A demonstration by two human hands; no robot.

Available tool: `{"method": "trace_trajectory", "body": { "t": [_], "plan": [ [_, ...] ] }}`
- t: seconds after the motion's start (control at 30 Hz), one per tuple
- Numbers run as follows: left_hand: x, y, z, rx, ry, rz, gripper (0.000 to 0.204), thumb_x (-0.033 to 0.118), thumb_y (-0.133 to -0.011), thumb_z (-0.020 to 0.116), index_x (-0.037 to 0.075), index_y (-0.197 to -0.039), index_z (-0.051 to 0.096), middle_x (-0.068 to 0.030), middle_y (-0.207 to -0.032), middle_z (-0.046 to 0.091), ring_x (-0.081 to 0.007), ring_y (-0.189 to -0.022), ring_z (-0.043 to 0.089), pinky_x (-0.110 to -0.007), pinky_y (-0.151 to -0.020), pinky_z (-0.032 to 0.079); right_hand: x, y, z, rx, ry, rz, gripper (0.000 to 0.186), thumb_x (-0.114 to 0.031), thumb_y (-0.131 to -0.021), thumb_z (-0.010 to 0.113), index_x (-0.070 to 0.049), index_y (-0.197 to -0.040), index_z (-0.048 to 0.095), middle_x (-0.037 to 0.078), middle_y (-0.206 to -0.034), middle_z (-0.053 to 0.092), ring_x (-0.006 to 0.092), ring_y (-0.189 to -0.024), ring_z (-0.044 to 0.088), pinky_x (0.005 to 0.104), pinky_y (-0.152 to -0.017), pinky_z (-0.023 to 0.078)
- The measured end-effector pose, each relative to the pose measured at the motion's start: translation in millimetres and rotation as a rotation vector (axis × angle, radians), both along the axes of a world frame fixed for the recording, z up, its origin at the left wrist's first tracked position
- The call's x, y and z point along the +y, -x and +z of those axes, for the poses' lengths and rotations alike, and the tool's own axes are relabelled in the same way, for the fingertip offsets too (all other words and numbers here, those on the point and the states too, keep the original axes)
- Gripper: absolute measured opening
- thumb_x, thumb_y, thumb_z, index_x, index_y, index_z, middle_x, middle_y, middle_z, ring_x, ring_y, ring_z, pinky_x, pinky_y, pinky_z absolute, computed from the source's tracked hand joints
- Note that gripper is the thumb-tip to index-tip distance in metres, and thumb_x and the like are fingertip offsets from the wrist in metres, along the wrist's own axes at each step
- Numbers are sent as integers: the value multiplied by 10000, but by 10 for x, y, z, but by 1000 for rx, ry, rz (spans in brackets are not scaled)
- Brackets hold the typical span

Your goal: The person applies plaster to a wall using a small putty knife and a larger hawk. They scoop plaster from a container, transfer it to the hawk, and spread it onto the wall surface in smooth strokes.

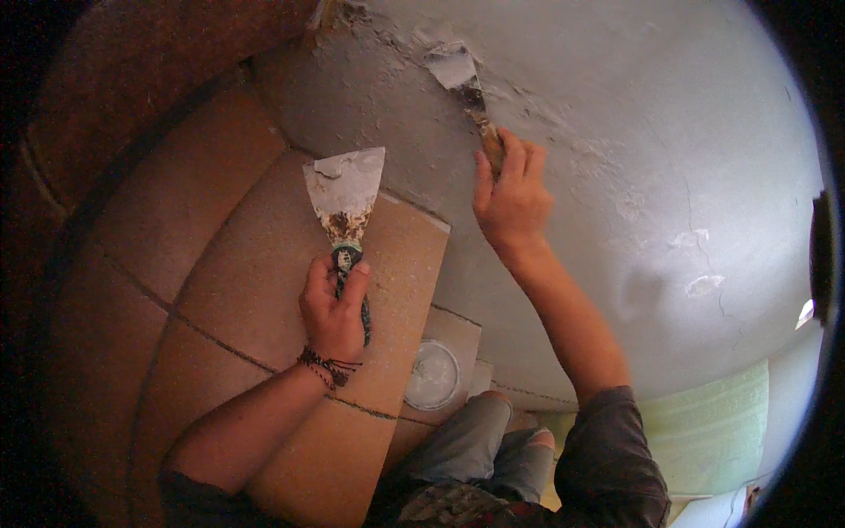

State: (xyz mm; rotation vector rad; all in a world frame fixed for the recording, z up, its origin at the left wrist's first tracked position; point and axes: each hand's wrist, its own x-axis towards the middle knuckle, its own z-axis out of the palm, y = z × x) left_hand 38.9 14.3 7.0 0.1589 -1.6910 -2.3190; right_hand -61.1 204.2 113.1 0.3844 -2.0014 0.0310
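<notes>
White filler coats the blade of the wide putty knife (345, 189), which the left hand (334, 308) grips by its dark handle, blade up, over the tan floor tiles (220, 264). The right hand (509, 198) is clenched around the handle of a narrower scraper (462, 79), whose blade seems to press against a rough patch of the pale grey wall (660, 132). Below, beside the person's knee, a round white tub (433, 374) sits on the floor.
</notes>
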Motion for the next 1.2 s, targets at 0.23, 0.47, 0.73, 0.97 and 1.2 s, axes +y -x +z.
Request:
{"method": "trace_trajectory", "body": {
  "t": [0.23, 0.47, 0.73, 0.97, 1.2],
  "plan": [
    [-22, -26, 91, -15, 73, 17, 241, 204, -880, 641, 5, -980, 548, -4, -776, 584, -60, -685, 494, -229, -600, 406, -226, 245, -132, 169, -8, 33, 364, -171, -794, 674, -41, -1113, 554, 163, -947, 544, 328, -845, 541, 407, -714, 437],
    [-15, -13, 58, 1, 47, 10, 238, 206, -880, 643, 7, -968, 546, -3, -775, 580, -62, -679, 489, -234, -601, 408, -230, 170, -395, 8, 4, 80, 321, -163, -804, 668, -3, -1057, 551, 158, -861, 512, 325, -773, 521, 408, -656, 426],
    [-29, -26, 64, 45, 81, 27, 218, 200, -881, 639, 16, -944, 542, -3, -777, 579, -64, -684, 491, -237, -607, 409, -342, 209, -203, 76, 77, 96, 334, -183, -817, 668, -1, -1070, 546, 158, -835, 517, 326, -754, 528, 395, -624, 437],
    [-3, -32, 83, -39, 15, -2, 214, 200, -880, 639, 19, -929, 537, -5, -768, 582, -62, -686, 498, -242, -606, 414, -318, 227, -437, -6, -14, 154, 347, -181, -802, 675, -23, -1086, 551, 150, -850, 513, 319, -737, 540, 391, -591, 446],
    [-29, -32, 58, -38, 58, -3, 239, 213, -873, 643, 9, -927, 533, -17, -756, 584, -69, -672, 491, -252, -591, 410, -239, 261, -134, 34, -13, 81, 345, -160, -794, 681, -29, -1087, 553, 137, -836, 504, 307, -718, 545, 384, -581, 454]
  ]
}}
